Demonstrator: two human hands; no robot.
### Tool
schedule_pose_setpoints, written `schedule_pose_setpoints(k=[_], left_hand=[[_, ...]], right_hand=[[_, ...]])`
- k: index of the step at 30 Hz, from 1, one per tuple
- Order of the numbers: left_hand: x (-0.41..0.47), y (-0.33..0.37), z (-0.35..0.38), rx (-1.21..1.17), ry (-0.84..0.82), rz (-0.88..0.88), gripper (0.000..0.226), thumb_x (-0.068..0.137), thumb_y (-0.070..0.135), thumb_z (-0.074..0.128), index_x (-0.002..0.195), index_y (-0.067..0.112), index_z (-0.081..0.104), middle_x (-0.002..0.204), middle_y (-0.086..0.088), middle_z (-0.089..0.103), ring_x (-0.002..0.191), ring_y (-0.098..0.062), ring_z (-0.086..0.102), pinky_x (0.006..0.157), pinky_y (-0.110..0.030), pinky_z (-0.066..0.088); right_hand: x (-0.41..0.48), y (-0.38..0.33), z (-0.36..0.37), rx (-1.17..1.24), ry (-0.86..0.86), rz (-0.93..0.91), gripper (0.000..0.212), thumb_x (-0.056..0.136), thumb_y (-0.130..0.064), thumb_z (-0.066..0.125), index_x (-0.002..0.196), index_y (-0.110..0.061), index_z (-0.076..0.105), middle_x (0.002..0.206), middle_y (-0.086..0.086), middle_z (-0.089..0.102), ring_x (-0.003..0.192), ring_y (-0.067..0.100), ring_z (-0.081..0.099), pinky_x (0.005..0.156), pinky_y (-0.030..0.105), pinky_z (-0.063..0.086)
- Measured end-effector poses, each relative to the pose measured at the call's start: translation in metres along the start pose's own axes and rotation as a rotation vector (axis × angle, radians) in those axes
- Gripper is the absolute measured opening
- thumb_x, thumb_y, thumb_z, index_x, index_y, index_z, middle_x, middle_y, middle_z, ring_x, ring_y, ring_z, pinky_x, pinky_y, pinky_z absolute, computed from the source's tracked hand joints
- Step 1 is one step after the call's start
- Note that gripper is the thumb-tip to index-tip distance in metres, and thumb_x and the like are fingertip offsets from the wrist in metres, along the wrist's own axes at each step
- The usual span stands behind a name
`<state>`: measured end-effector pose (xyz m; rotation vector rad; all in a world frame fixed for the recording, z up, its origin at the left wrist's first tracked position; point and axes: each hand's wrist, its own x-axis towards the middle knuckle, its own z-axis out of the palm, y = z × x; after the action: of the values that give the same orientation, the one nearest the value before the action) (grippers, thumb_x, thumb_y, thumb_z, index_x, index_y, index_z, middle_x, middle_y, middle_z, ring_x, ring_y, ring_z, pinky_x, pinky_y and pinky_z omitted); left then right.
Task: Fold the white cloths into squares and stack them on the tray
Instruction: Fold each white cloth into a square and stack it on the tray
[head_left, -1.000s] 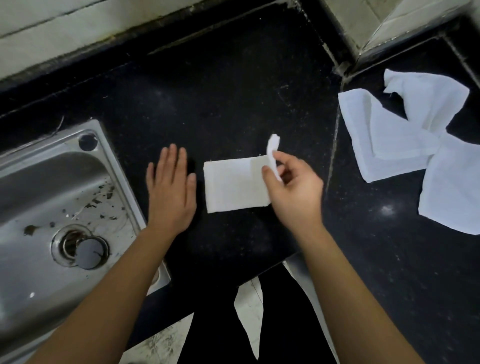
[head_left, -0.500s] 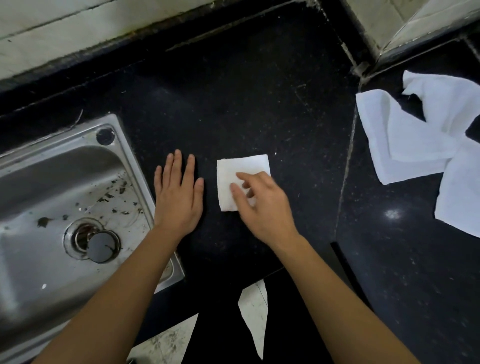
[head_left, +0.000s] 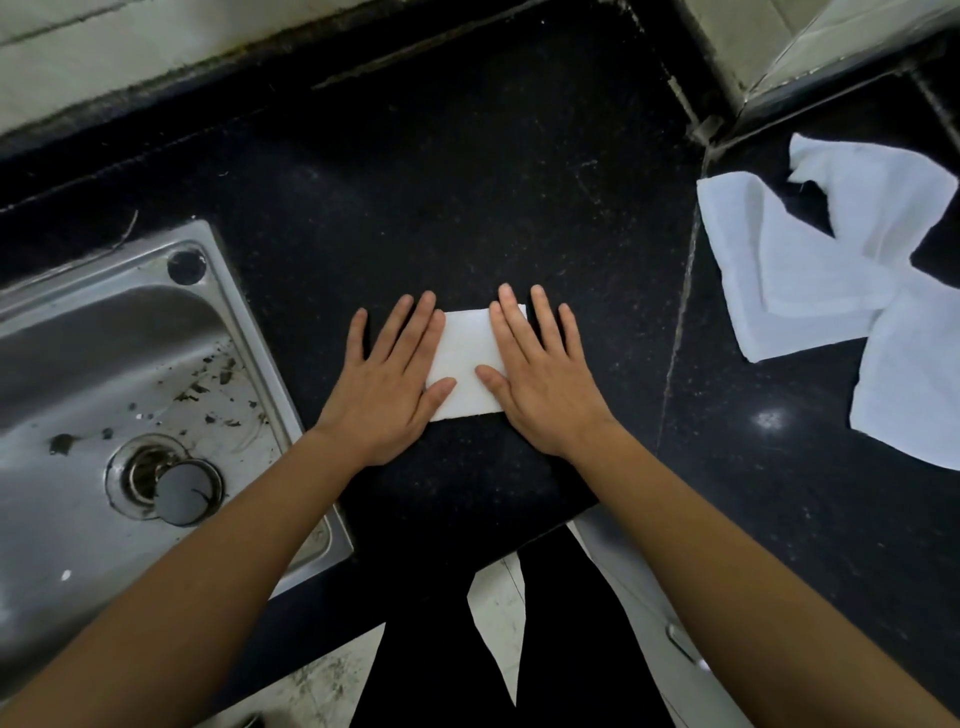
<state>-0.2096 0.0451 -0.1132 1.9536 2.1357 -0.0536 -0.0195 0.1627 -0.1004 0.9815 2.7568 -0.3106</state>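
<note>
Both bare forearms are angling in from the lower corners, and the left hand and right hand are lying palm-down side by side, fingers straight and slightly spread, thumbs pointing toward each other.

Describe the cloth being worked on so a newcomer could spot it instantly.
Start at the steel sink on the left of the black counter. Just right of it, a small folded cloth lies flat between the left hand and right hand, both pressing its sides. Unlike the loose cloths crumpled far right, it is a neat compact rectangle.
</note>
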Motion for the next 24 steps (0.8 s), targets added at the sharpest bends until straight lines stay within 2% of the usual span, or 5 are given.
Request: schedule_pose_setpoints(k=[8,11,14,18,24], left_hand=[[-0.001,0.000,-0.002,0.017,-0.010,-0.002,0.072,0.103,0.055,0.004,0.158,0.009,0.000,0.167,-0.009,-0.002,0.154,-0.025,0.000,0.122,-0.058,0.006],[0.000,0.000,-0.002,0.025,0.006,-0.010,0.071,0.102,0.055,0.001,0.157,0.010,-0.003,0.167,-0.009,-0.004,0.154,-0.024,-0.001,0.122,-0.057,0.005],[0.000,0.000,-0.002,0.029,0.001,-0.012,0.071,0.101,0.056,-0.002,0.156,0.011,-0.006,0.166,-0.008,-0.007,0.154,-0.024,-0.002,0.122,-0.057,0.005],[0.000,0.000,-0.001,0.033,0.007,-0.009,0.071,0.102,0.056,0.000,0.156,0.011,-0.005,0.166,-0.008,-0.004,0.154,-0.025,0.000,0.122,-0.057,0.006],[-0.002,-0.002,-0.003,-0.034,0.029,0.004,0.071,0.103,0.055,0.005,0.158,0.011,0.003,0.167,-0.009,0.001,0.154,-0.024,0.005,0.122,-0.056,0.008]], right_hand=[[-0.004,-0.007,-0.013,0.272,-0.008,0.101,0.071,0.105,-0.054,0.026,0.160,-0.015,0.004,0.169,0.005,-0.003,0.155,0.026,-0.005,0.125,0.050,0.002],[-0.010,-0.013,-0.032,0.613,0.146,0.344,0.065,0.102,-0.040,0.047,0.158,-0.015,0.022,0.160,0.005,0.031,0.145,0.021,0.031,0.118,0.039,0.028],[-0.008,-0.012,-0.041,0.760,0.127,0.559,0.059,0.098,-0.040,0.055,0.150,-0.017,0.039,0.130,-0.001,0.060,0.112,0.014,0.058,0.092,0.032,0.049],[0.005,-0.004,-0.049,0.878,-0.042,0.676,0.047,0.093,-0.045,0.063,0.133,-0.020,0.058,0.096,-0.012,0.065,0.092,0.010,0.059,0.072,0.027,0.045],[0.016,-0.001,-0.049,1.207,-0.173,0.772,0.019,0.085,-0.037,0.075,0.099,-0.023,0.074,0.099,-0.006,0.074,0.092,0.014,0.071,0.085,0.037,0.060]])
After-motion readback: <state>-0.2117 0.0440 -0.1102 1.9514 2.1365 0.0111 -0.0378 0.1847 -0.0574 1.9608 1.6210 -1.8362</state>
